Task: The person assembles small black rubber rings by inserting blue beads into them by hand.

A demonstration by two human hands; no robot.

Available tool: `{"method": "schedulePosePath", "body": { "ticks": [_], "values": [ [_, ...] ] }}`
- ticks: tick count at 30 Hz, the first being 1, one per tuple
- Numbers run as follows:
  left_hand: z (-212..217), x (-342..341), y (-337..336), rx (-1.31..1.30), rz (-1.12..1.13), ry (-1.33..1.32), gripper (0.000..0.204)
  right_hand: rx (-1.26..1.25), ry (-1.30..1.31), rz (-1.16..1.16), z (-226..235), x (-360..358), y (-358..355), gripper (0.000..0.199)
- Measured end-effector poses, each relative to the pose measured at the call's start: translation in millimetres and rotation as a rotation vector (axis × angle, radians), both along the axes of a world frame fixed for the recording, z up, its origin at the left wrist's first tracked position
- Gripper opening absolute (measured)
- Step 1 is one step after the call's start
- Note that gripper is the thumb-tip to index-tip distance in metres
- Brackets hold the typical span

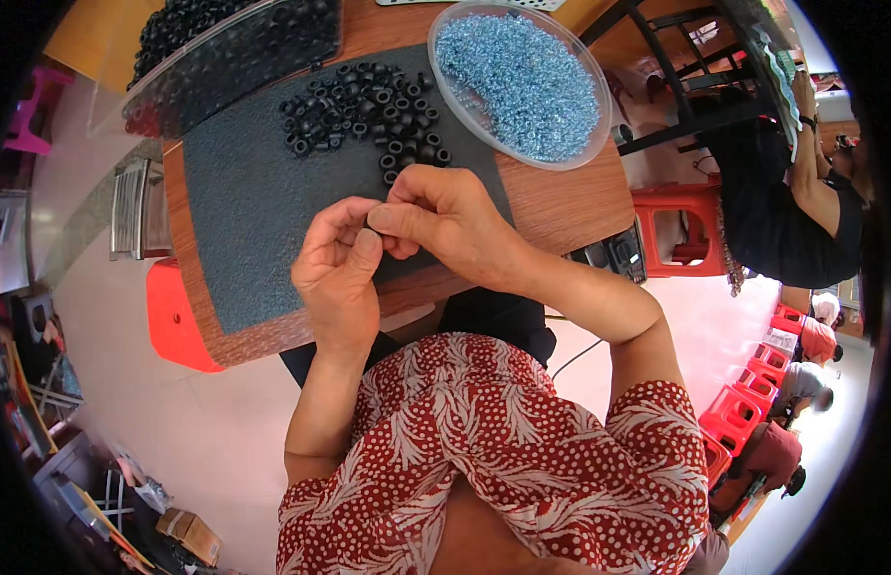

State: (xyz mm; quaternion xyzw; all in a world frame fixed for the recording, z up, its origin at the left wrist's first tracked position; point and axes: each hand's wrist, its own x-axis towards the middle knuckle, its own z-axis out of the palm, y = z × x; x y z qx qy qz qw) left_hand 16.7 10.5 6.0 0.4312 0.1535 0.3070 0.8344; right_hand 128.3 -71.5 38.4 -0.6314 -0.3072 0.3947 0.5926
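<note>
You're facing matt black rings [367,107] on a rough mat [239,211], a smooth plastic bowl [551,165] nearing the wood-grained table's [580,203] right edge.

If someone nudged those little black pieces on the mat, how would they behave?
The black pieces look short and cylindrical, so they'd probably roll. Being small and hollow, they're likely light. The textured grey mat might slow them.
</note>
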Motion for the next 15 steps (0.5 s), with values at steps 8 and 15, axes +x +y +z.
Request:
{"method": "schedulePosePath", "body": {
  "ticks": [8, 15],
  "values": [
    [-5.4, -4.0, 0.6, 0.064, -0.047, 0.059, 0.024, -0.054, -0.149, 0.004, -1.5, -4.8, -4.9, 0.027],
    [-12.5, -9.1, 15.6, 0.009, -0.083, 0.055, 0.023, 0.037, -0.839, -0.170, 5.9, 32.7, -9.3, 0.009]
  ]
}}
